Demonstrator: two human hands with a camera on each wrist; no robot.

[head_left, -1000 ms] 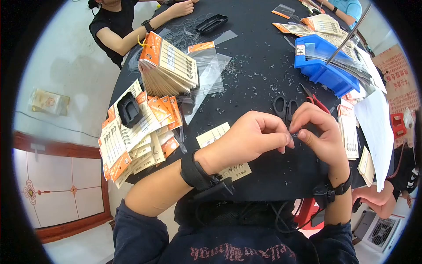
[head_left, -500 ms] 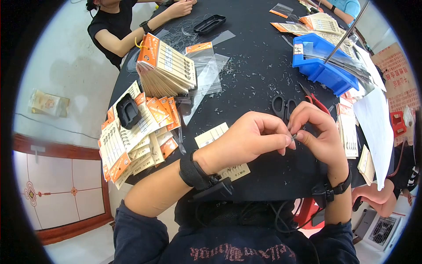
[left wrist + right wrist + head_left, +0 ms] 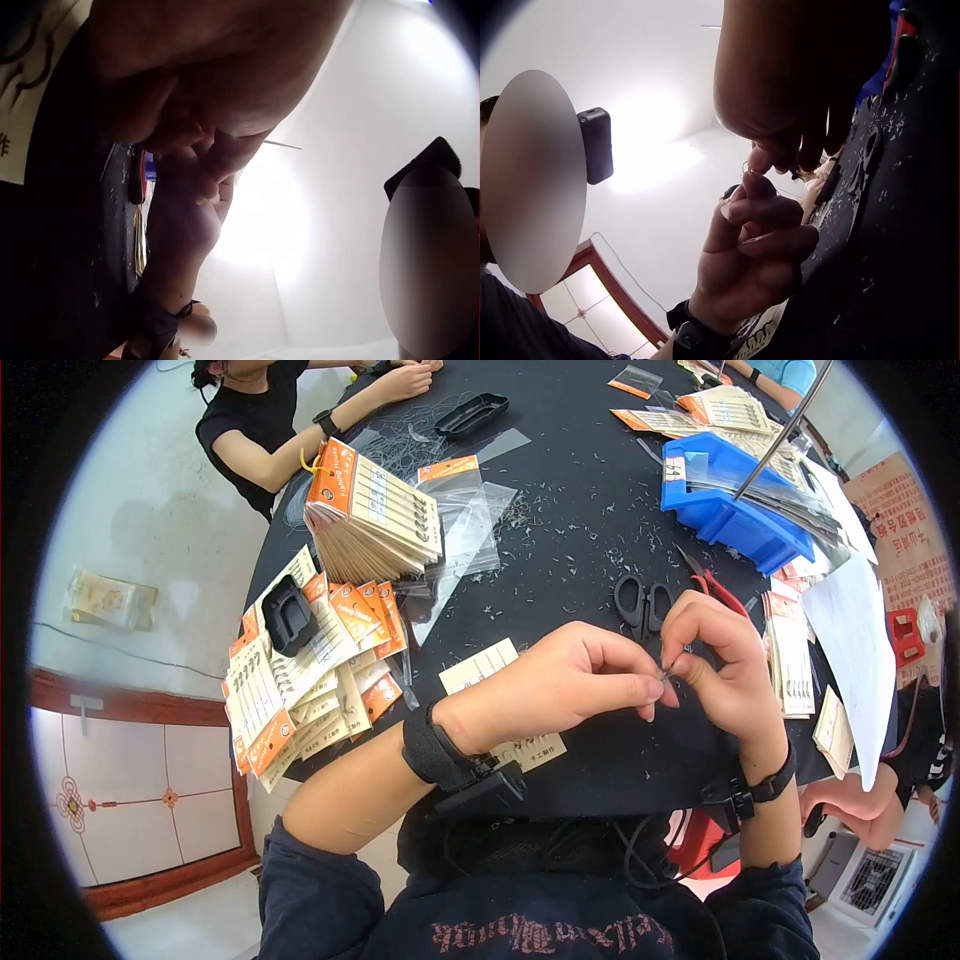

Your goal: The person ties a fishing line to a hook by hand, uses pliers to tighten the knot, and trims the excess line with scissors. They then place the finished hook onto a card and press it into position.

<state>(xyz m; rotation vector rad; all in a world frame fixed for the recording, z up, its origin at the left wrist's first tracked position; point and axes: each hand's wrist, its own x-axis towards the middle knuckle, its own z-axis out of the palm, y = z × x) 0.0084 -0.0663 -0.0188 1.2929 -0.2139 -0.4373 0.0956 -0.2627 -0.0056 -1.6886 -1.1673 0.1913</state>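
My left hand (image 3: 570, 685) and right hand (image 3: 725, 665) meet fingertip to fingertip above the black tabletop. Between them is a tiny fish hook (image 3: 745, 168), visible as a thin curved wire at the fingertips in the right wrist view. The left thumb and forefinger pinch it, while the right thumb and forefinger pinch at its other side, where thin line shows; the fingers hide most of both. Under my left forearm lies a cream card (image 3: 478, 665) with hooks along its lower end. Black-handled scissors (image 3: 630, 603) rest just beyond the hands.
Red-handled scissors (image 3: 717, 588) and a blue bin (image 3: 735, 520) of plastic sleeves stand at the right. On the left are a fanned bundle of hook cards (image 3: 380, 510), loose cards (image 3: 250, 695) and a black tray (image 3: 290, 615). Line clippings dot the cloth. Another person (image 3: 265, 435) sits across.
Both hands stay pinched together, with only small fingertip shifts. The little dark piece between them shows less now. The head view has drifted slightly, moving the table things a little left.
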